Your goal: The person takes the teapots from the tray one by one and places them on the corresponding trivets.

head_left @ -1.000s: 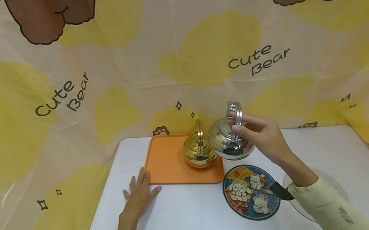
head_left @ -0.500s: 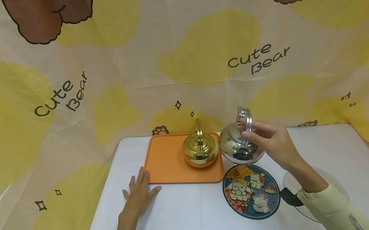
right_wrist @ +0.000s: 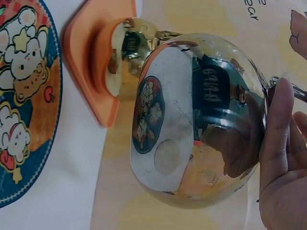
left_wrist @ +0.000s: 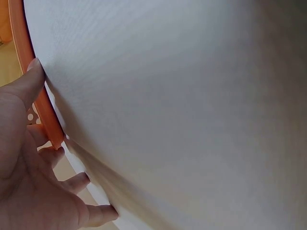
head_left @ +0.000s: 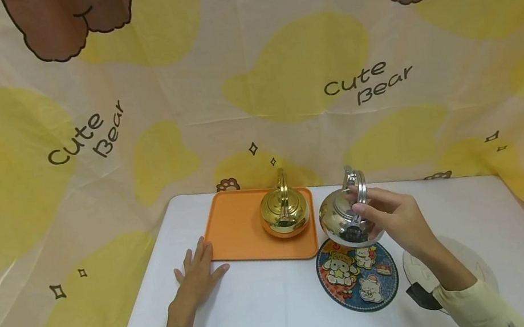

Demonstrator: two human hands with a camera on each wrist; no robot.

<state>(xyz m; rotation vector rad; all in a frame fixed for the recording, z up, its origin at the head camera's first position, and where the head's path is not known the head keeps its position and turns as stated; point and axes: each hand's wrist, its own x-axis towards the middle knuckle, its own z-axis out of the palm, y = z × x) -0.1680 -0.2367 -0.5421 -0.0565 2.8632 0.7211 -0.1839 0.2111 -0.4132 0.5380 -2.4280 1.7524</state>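
My right hand (head_left: 403, 219) grips the handle of a shiny silver kettle (head_left: 340, 214), just right of the tray. In the head view the kettle overlaps the far edge of a round cartoon mat (head_left: 358, 286); the right wrist view shows its mirror-like body (right_wrist: 206, 115) close up. A gold kettle (head_left: 284, 212) stands on the right part of an orange tray (head_left: 236, 228). At the tray's near left corner lies my left hand (head_left: 197, 278), fingers spread on the white table. Its thumb (left_wrist: 33, 79) touches the tray rim (left_wrist: 45, 108) in the left wrist view.
A pale, clear-looking round mat (head_left: 464, 254) lies partly under the right forearm. Behind the white table (head_left: 261, 314) hangs a printed bear curtain (head_left: 199, 99), close to the table's far edge and both sides.
My right hand has carried the silver kettle right and toward me, away from beside the gold kettle to near the cartoon mat's far edge. The left hand and tray stay in place.
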